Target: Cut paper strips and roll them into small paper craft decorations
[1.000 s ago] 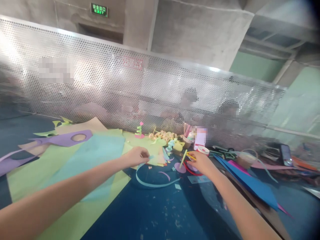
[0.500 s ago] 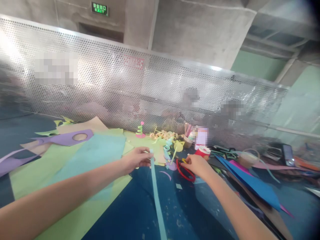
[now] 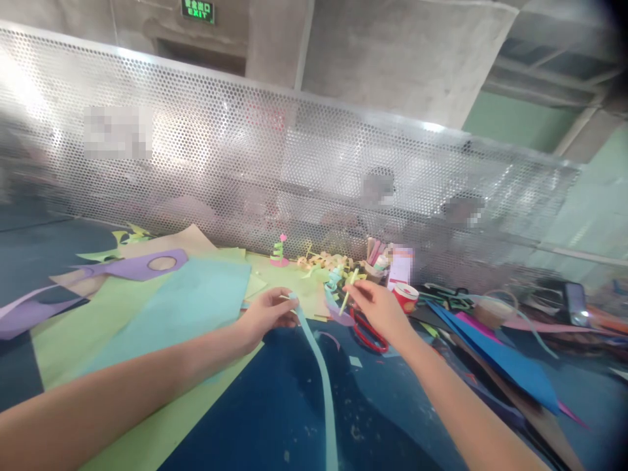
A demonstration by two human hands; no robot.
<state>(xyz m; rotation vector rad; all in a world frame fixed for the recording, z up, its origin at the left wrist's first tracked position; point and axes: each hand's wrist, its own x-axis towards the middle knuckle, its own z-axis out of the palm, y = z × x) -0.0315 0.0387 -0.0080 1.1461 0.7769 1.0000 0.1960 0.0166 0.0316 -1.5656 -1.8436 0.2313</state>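
Observation:
My left hand (image 3: pixel 272 311) pinches the upper end of a long light-blue paper strip (image 3: pixel 324 373), which hangs down toward the near edge of the view. To its right, my right hand (image 3: pixel 375 304) has thumb and fingers closed on a thin pale-yellow stick (image 3: pixel 347 294), held slanting. Just below the stick sits a small purple paper piece (image 3: pixel 342 316), beside a curled light-blue paper shape (image 3: pixel 334 280). Red-handled scissors (image 3: pixel 367 335) lie under my right hand, their blades not visible.
Green sheets (image 3: pixel 161 432) and a light-blue sheet (image 3: pixel 196 294) cover the left side, with purple cut paper (image 3: pixel 137 267). A spiral paper tree (image 3: pixel 279 252) stands behind. Rightward are a red-and-white tape roll (image 3: pixel 406 296), blue paper (image 3: pixel 510 366) and a phone (image 3: pixel 575 304). A perforated metal screen (image 3: pixel 220 144) stands behind.
My right hand has risen from beside the scissors and moved slightly left, and the pale stick now shows in its fingers. My left hand keeps the strip, whose lower part has swung right.

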